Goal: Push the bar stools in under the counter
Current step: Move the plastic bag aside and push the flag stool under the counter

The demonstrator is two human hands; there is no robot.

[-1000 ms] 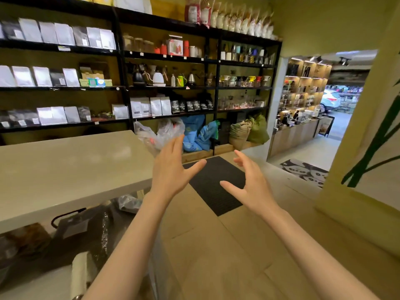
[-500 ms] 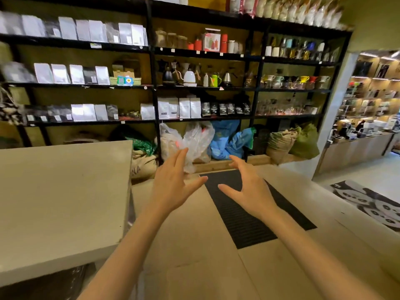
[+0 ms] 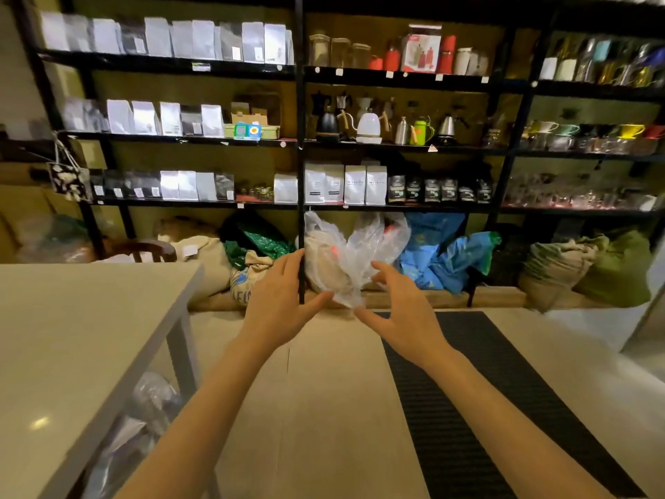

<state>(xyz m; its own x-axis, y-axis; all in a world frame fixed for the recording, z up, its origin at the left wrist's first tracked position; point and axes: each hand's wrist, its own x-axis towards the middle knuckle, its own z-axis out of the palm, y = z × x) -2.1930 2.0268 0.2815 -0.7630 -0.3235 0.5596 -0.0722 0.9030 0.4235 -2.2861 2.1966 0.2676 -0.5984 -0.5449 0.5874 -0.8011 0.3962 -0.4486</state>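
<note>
At the left of the frame the flat stone-like counter top is pale grey-beige. The smooth floor at lower centre is light tan, and the ribbed rubber mat to its right is black with fine cross lines. The tall metal shelving frame across the top is black, its back wall mustard yellow. At centre sit a clear crinkled plastic bag, a bright blue plastic sack and an olive-green cloth sack at far right

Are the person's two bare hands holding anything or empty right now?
Empty. The left hand and right hand hang in the air above the floor, fingers spread, touching nothing.
</note>
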